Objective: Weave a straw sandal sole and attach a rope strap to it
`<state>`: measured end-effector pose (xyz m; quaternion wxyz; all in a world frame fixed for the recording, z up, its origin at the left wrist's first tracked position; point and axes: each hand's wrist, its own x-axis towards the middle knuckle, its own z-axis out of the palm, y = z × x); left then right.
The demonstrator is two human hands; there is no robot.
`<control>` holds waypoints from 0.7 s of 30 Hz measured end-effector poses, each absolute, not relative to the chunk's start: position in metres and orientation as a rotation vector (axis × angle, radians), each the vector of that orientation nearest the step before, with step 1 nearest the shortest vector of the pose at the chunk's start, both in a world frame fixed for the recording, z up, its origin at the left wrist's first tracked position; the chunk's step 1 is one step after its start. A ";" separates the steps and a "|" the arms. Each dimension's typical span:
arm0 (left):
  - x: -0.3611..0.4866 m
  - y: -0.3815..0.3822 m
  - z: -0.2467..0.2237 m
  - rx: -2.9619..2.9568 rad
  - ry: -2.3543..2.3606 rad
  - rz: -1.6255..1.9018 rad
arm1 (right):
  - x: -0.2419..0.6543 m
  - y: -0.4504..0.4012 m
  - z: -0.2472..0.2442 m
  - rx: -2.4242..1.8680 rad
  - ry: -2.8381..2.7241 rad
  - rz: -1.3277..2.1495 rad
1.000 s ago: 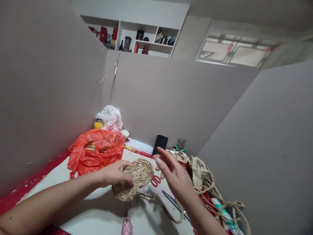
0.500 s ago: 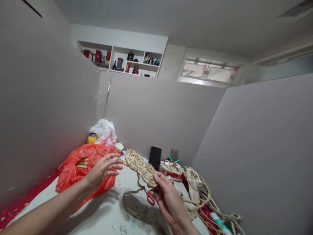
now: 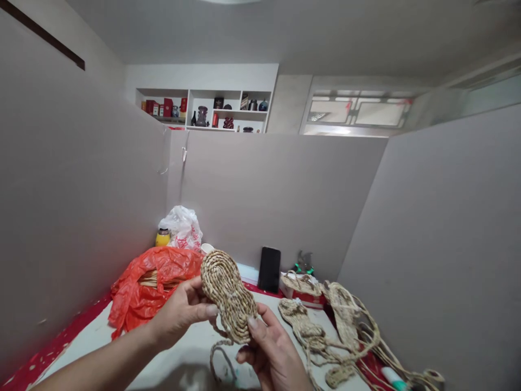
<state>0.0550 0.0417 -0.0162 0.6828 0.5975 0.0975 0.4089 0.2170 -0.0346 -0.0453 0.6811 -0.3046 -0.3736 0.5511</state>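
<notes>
A woven straw sole [image 3: 228,293], coiled from braided cord and narrowed at its middle, is held up above the table between both hands. My left hand [image 3: 183,309] grips its left edge, thumb in front and fingers behind. My right hand [image 3: 272,345] pinches the lower right end, with the thumb on the face. From the sole's underside a loose braided cord [image 3: 217,353] hangs down toward the tabletop. Other woven straw pieces lie to the right: a sole-shaped piece [image 3: 299,320] and a sandal-like piece [image 3: 303,283] on a red and white box.
A red plastic bag [image 3: 158,266] with straw inside stands at left, before a white plastic bag [image 3: 183,225] and a yellow jar [image 3: 163,237]. A black phone [image 3: 269,269] leans near the back partition, beside green-handled pliers [image 3: 304,263]. Tangled straw cords [image 3: 372,336] spread at right.
My left hand has closed from open onto the sole's left edge. The sole has turned more face-on to me. The red-handled scissors are no longer visible, and the view has tilted up.
</notes>
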 end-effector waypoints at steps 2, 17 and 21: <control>0.055 0.041 -0.016 1.319 0.232 0.881 | 0.215 -0.035 -0.048 -0.660 -0.834 1.274; 0.050 0.045 -0.020 1.312 0.240 0.745 | 0.210 -0.037 -0.056 -0.634 -0.839 1.351; 0.047 0.046 -0.020 1.302 0.225 0.700 | 0.210 -0.039 -0.055 -0.641 -0.842 1.368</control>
